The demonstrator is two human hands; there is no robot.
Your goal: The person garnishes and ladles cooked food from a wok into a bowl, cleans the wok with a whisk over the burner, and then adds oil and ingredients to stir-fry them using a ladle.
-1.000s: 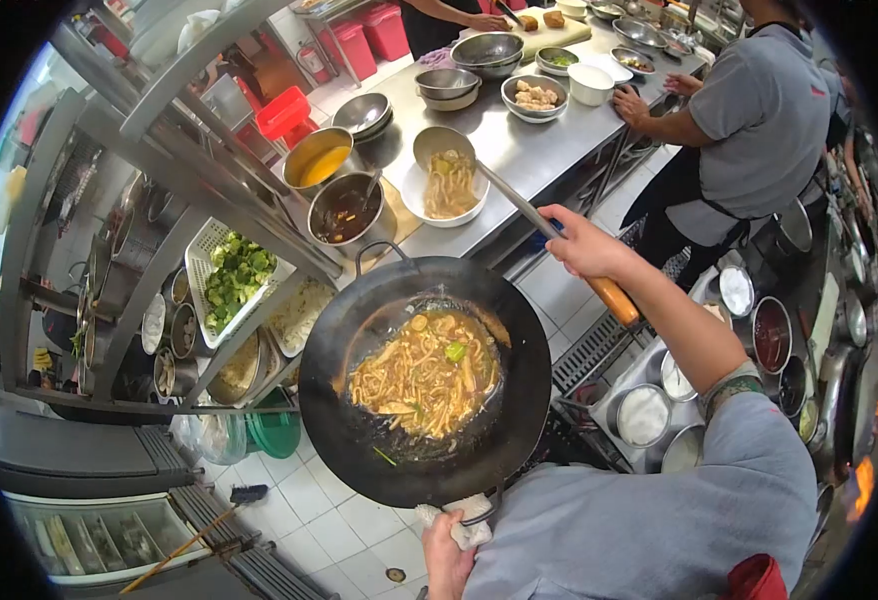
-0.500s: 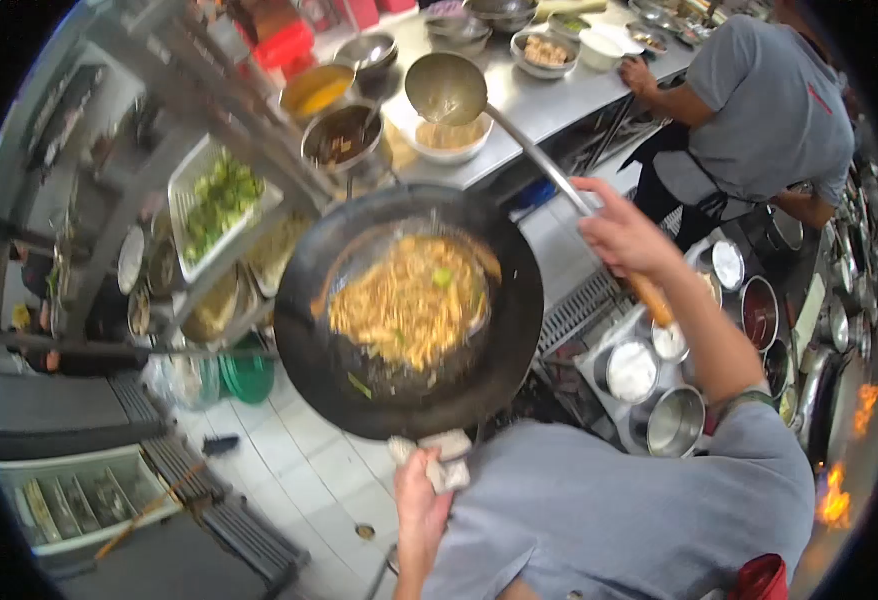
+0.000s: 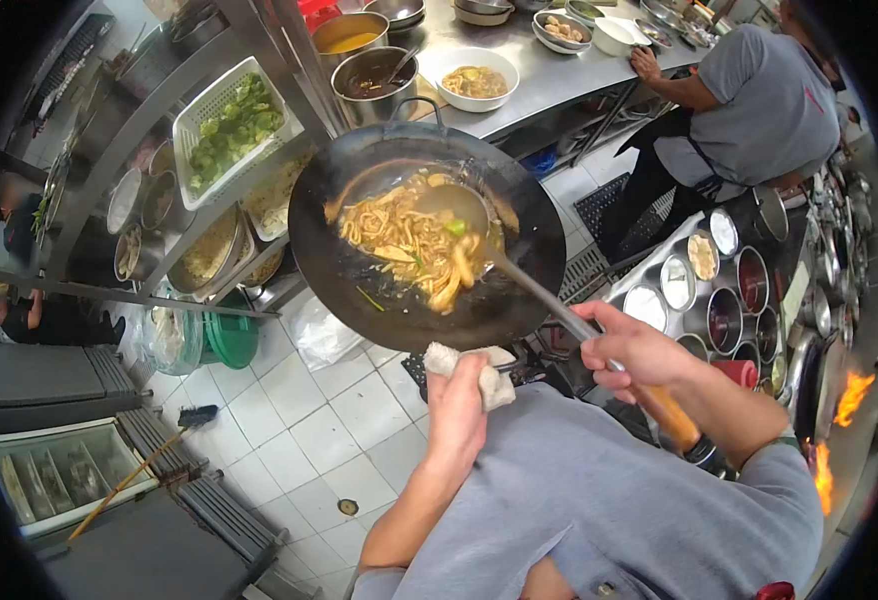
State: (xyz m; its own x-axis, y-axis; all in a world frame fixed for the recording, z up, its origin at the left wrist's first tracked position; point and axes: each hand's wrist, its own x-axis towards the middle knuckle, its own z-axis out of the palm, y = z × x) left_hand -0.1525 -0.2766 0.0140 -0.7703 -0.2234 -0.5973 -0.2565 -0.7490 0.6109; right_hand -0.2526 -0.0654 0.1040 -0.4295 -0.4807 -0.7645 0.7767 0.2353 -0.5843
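Note:
A black wok [image 3: 524, 295] is held up in front of me, with brown-sauced noodles [image 3: 384, 235] across its middle. My left hand [image 3: 456, 415] is closed round a folded, pale cloth [image 3: 500, 390] at the wok's near edge; the cloth hides the grip beneath it. In my right hand [image 3: 634, 350] is a long metal ladle [image 3: 457, 208] with a wooden handle end. The ladle's bowl lies among the noodles at the wok's right side. Just beyond the wok, a white bowl [image 3: 474, 104] holds similar noodles.
Pots of dark sauce [image 3: 371, 82] and yellow liquid [image 3: 349, 42] stand on the counter. Leafy greens [image 3: 237, 138] fill a white basket at left. A co-worker [image 3: 759, 110] stands at right. Seasoning containers [image 3: 725, 325] and flames [image 3: 852, 397] are to my right. A broom [image 3: 124, 485] lies left.
The ladle has come down from above the wok's far right edge into the noodles, my right hand lowering with it. The noodles have been disturbed, and the view has shifted.

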